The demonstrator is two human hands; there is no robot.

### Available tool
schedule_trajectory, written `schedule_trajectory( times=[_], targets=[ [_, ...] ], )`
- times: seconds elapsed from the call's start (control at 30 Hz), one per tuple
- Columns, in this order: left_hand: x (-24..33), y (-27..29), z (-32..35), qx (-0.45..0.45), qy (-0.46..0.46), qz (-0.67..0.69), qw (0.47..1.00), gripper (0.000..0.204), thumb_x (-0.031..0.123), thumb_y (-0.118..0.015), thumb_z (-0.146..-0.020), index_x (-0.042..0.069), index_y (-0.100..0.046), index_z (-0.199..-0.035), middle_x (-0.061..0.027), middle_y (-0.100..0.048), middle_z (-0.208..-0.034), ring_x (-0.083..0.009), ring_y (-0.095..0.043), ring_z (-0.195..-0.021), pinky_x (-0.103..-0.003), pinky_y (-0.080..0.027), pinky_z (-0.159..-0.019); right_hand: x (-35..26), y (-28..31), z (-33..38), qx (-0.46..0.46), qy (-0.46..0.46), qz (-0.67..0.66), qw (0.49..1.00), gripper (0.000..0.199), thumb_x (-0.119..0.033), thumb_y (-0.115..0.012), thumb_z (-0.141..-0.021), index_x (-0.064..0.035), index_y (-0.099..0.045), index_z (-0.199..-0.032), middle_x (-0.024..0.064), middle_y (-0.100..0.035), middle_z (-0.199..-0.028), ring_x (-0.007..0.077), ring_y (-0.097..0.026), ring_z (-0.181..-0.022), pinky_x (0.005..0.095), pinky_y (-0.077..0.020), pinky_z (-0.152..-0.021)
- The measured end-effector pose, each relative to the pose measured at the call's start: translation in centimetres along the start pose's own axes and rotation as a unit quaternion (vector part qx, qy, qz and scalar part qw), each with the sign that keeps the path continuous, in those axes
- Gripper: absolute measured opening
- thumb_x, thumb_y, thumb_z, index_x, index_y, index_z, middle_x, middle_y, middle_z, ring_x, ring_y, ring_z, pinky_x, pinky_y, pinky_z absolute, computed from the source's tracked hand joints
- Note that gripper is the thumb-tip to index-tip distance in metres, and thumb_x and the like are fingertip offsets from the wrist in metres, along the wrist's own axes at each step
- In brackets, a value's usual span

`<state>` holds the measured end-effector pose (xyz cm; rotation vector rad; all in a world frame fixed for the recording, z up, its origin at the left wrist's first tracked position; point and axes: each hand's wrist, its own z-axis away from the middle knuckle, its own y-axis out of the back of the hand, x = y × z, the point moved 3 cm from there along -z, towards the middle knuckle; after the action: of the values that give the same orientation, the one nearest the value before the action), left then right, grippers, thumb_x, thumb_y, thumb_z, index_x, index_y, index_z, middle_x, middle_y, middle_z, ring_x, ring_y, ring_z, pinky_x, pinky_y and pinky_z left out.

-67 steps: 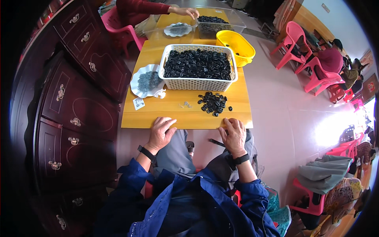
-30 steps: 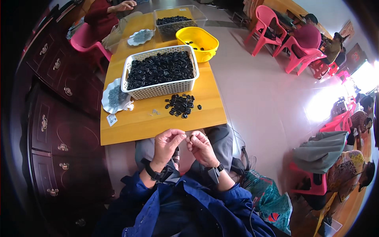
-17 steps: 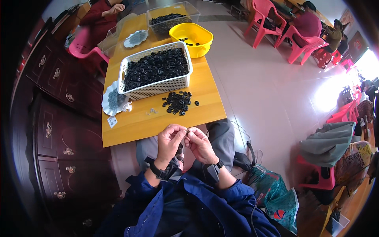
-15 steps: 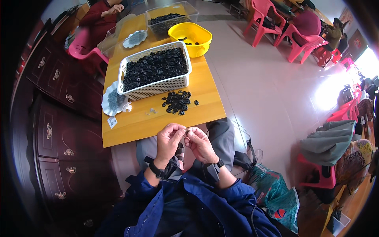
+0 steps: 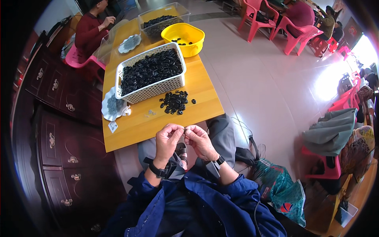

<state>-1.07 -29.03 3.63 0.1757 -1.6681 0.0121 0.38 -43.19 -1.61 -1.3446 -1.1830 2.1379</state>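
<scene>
The left hand (image 5: 167, 139) and the right hand (image 5: 199, 140) meet fingertip to fingertip above the person's lap, just off the near edge of the counter (image 5: 197, 85). Both grips are pressed together on one small dark piece (image 5: 184, 130) pinched between thumbs and forefingers; its shape is too small to tell. Each wrist wears a dark band.

At 12 o'clock from the hands, on the counter, lies a loose pile of black rings (image 5: 175, 102), with a few strays at its 3 o'clock side. Just beyond it, touching distance from the pile, stands a white plastic basket (image 5: 152, 87) heaped with the same black rings. At 9 o'clock of the basket sits a crumpled clear bag (image 5: 112, 106), with a small paper tag (image 5: 113, 126) near the counter's edge. At 1 o'clock of the basket is a yellow bowl (image 5: 182, 37) holding a few black pieces, and past it a clear tub (image 5: 162, 17) of more. Another person in a red top (image 5: 90, 29) sits on a pink chair (image 5: 77, 61) at the far left end.
</scene>
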Motion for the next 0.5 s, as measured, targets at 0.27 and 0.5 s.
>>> schedule_trajectory(
  times=[0.27,0.5],
  targets=[
    [-0.11,0.0,-0.04,-0.001,0.018,0.02,1.0,0.009,0.01,-0.069,-0.096,0.001,-0.069,-0.097,0.0031,-0.066,-0.081,-0.003,-0.057,-0.068,-0.018,-0.048,-0.064,-0.13,0.11,0.03,0.002,0.005,0.006,1.0,0.008,-0.015,-0.064,-0.1,-0.007,-0.064,-0.103,-0.0031,-0.063,-0.089,0.0068,-0.058,-0.076,0.0215,-0.0477,-0.071],
    [0.1,-0.04,0.0,-0.001,0.009,0.01,1.0,0.009,0.009,-0.069,-0.096,0.001,-0.07,-0.095,0.0034,-0.066,-0.081,-0.0025,-0.057,-0.068,-0.018,-0.048,-0.063,-0.16,0.09,0.1,0.021,0.02,0.035,0.999,0.008,-0.013,-0.066,-0.099,-0.0064,-0.065,-0.102,-0.004,-0.064,-0.088,0.0052,-0.057,-0.075,0.0203,-0.0471,-0.07]
  ],
)
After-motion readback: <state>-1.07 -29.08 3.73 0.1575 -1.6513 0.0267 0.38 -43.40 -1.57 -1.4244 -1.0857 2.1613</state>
